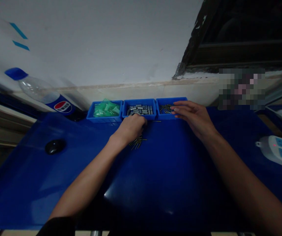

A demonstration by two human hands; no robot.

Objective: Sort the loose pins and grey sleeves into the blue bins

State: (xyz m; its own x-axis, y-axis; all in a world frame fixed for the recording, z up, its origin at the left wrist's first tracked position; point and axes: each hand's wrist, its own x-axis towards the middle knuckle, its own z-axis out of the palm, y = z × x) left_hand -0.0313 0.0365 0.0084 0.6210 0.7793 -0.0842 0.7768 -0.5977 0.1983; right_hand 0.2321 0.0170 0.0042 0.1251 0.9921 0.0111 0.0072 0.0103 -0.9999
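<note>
My left hand (133, 127) is closed at the front rim of the middle blue bin (141, 117), which holds short grey metal pieces (142, 109). Whatever its curled fingers hold is hidden. Just below that hand a small pile of thin, brass-and-dark metal pins (138, 143) lies on the blue table. One more thin pin (157, 121) lies in front of the bins. My right hand (193, 115) reaches over the right blue bin (171, 99), its fingers stretched out and slightly apart above similar thin pins (165, 108).
At the left, a third blue bin (89, 115) contains green plastic bags (106, 108). Beyond it a large cola bottle (59, 104) leans in view by the wall. A black computer mouse (54, 147) rests on the blue table (160, 183). A white power strip (279, 150) sits at the right.
</note>
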